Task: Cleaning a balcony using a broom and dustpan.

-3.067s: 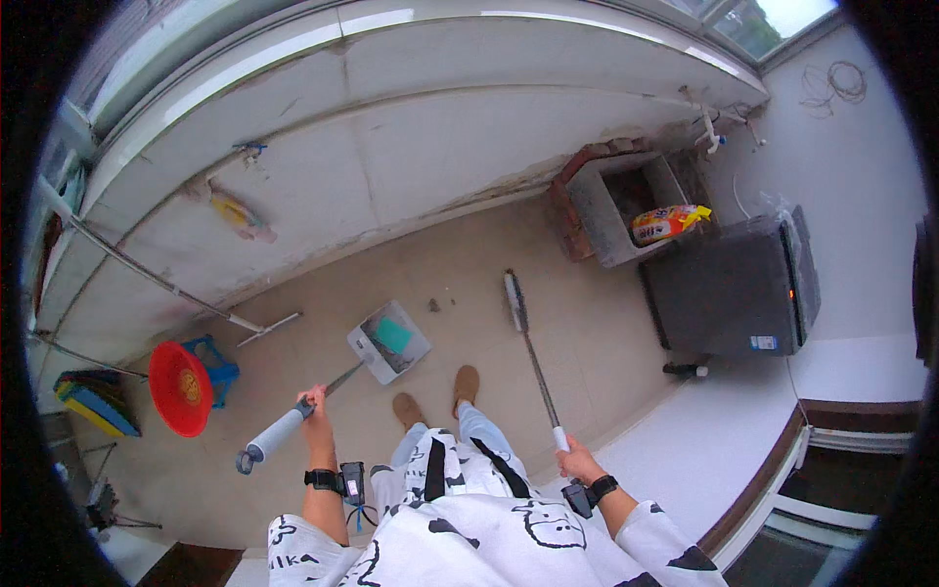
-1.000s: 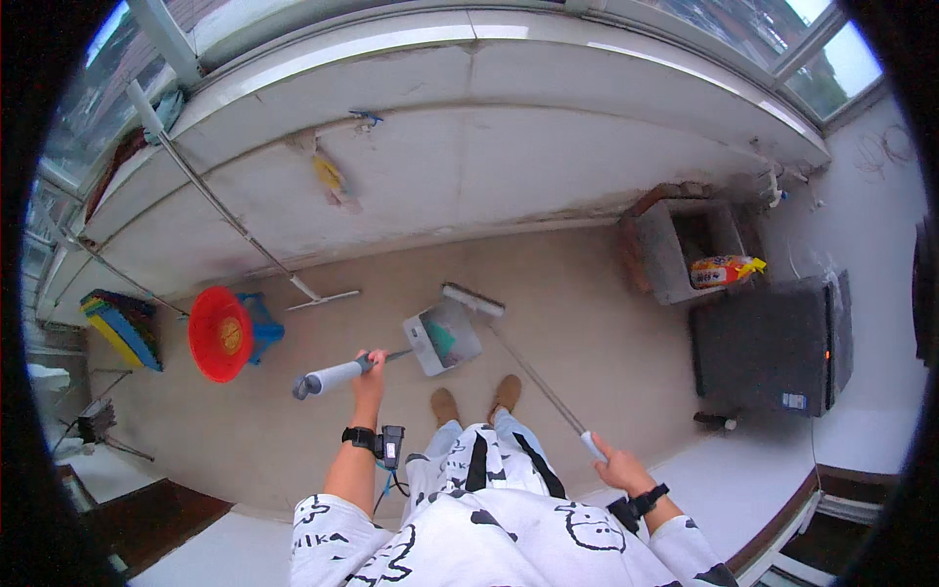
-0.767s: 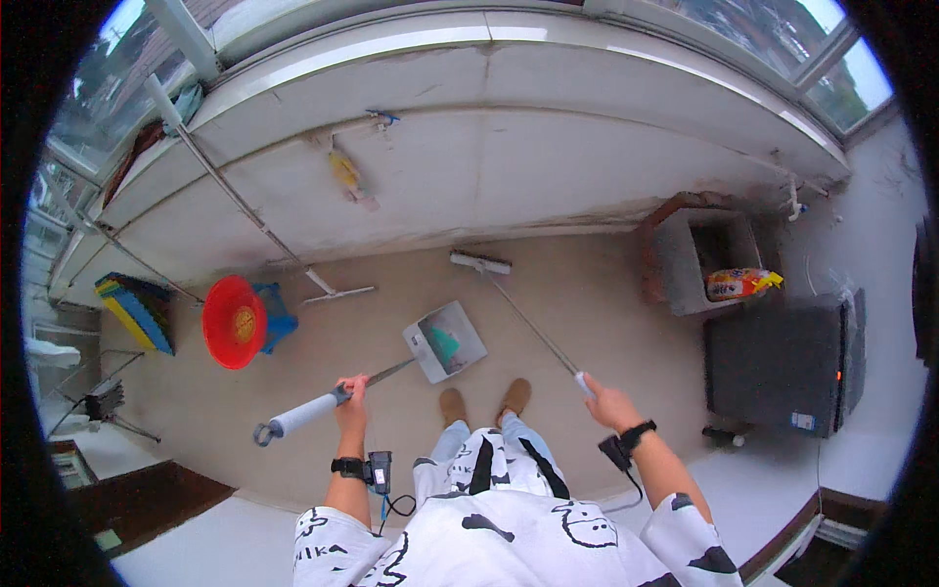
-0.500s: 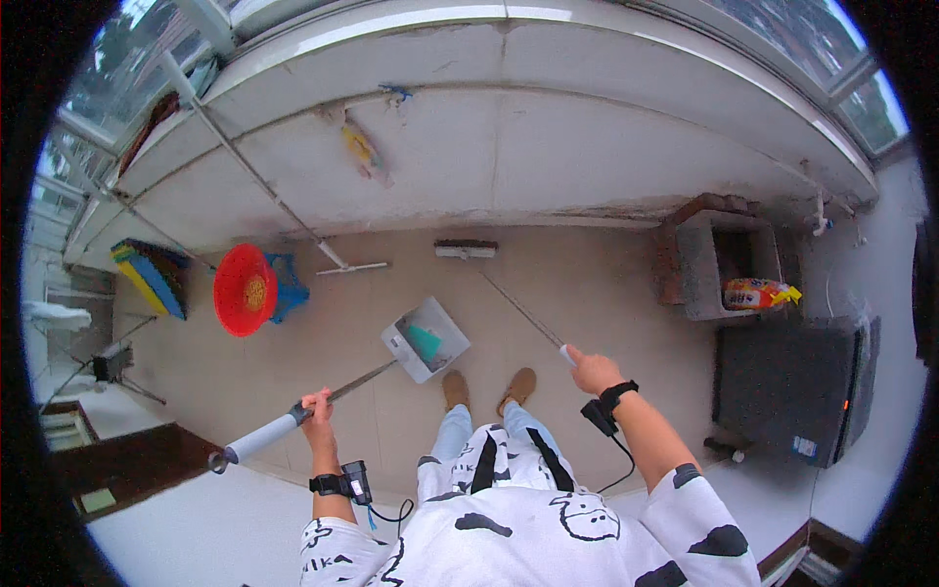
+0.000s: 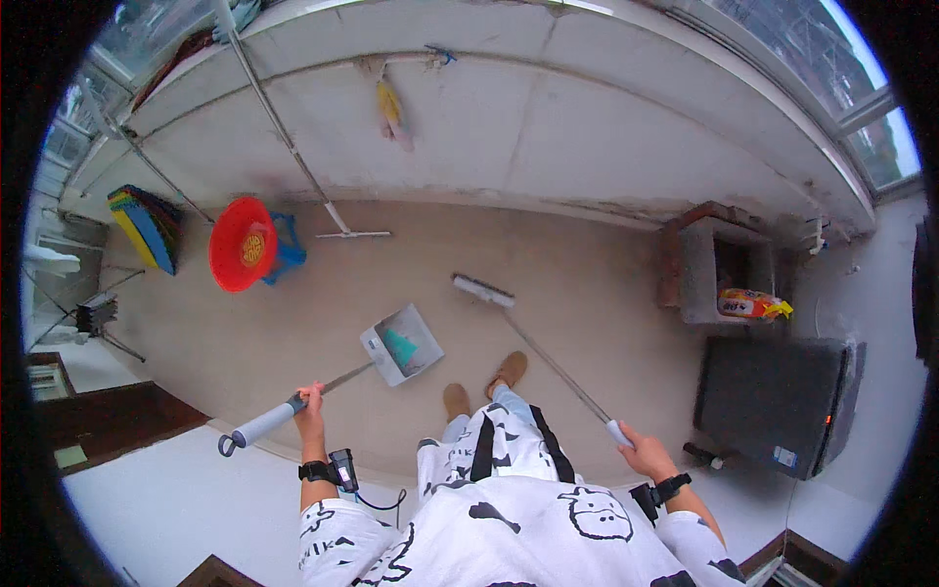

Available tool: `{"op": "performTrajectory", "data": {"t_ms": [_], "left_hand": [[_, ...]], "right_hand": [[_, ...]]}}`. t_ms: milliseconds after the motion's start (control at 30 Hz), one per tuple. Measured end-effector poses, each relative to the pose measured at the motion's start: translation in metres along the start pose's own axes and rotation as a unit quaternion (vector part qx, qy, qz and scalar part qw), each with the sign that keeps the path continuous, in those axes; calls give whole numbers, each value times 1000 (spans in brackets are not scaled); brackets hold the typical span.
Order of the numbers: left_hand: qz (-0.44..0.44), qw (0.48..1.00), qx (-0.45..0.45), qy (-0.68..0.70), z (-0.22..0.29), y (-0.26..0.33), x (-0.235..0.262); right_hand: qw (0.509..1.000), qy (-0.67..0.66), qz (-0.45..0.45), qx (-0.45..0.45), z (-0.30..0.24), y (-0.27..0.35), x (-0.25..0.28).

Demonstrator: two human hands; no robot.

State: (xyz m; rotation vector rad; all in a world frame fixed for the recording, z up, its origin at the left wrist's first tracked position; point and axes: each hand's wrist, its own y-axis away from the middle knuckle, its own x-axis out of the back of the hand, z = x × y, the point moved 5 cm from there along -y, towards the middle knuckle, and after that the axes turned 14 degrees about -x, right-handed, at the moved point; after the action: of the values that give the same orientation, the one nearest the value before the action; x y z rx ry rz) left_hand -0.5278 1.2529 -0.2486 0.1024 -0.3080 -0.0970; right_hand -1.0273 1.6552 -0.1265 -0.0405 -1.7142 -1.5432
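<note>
My left hand [image 5: 310,399] is closed round the grey handle of a long-handled dustpan [image 5: 421,364]. The pan rests on the floor ahead of my feet, with a flat green piece [image 5: 399,346] lying inside it. In my right hand [image 5: 644,454] is the white grip end of a broom [image 5: 553,364]. Its wide head [image 5: 483,291] is down on the floor, right of the dustpan and beyond it, not touching it. Both hands wear black wrist straps with small devices.
A red basin [image 5: 231,256] stands on a blue stool [image 5: 285,249] at the left. A squeegee [image 5: 337,217] leans on the far wall [image 5: 469,127]. At the right are a grey sink-like tub [image 5: 696,279] with an orange packet [image 5: 748,304] and a dark box-shaped appliance [image 5: 763,391].
My right hand has drawn back toward me and to the right. The broom head has come off the far wall side, nearer my feet. The dustpan stays in my left hand.
</note>
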Motion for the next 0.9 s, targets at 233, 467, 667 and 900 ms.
{"op": "performTrajectory", "data": {"t_ms": [233,467,667,900], "left_hand": [[0,998,49,33,-68,-1,0],[-11,999,23,47,-84,3,-2],[-39,999,-9,19,-80,2,-5],[-12,998,40,47,-75,6,12]], "right_hand": [[985,-128,4,-113,-24,-27,-68],[964,-147,-166,-145,-85,8,-132],[953,-161,-251,-57,-114,26,-127],[989,-110,-91,48,-68,47,-123]]}}
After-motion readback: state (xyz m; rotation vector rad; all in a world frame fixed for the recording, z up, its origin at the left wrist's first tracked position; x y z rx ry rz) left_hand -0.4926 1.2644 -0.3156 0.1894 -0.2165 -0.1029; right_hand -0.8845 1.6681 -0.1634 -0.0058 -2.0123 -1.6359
